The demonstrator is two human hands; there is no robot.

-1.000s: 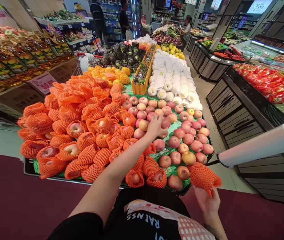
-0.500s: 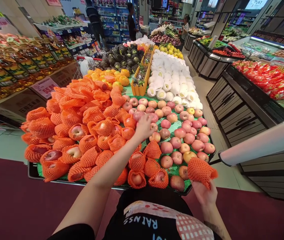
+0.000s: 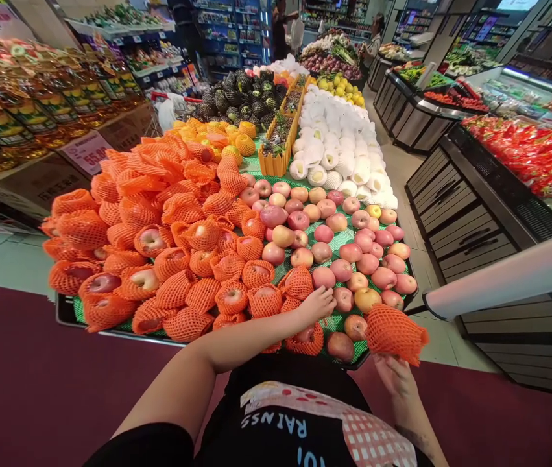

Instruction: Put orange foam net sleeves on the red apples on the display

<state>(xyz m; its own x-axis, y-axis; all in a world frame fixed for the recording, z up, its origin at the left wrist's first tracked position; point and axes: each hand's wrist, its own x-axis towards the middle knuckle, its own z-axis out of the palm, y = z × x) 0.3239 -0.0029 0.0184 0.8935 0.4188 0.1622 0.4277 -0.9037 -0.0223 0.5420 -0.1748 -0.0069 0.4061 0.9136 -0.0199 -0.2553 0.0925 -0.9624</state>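
Left hand (image 3: pixel 318 303) drew back; net sleeve (image 3: pixel 395 334) lies crosswise.

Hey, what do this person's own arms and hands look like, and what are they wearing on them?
Both forearms are bare, no gloves, rings or watch visible. The left hand and right hand are uncovered. A black short sleeve shows on the left arm. The right forearm seems to bear a faint dark mark.

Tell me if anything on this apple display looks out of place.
Nothing looks spilled or damaged. The odd part is that the apples on the right lie bare while those on the left wear orange foam nets. The right hand holds one empty net.
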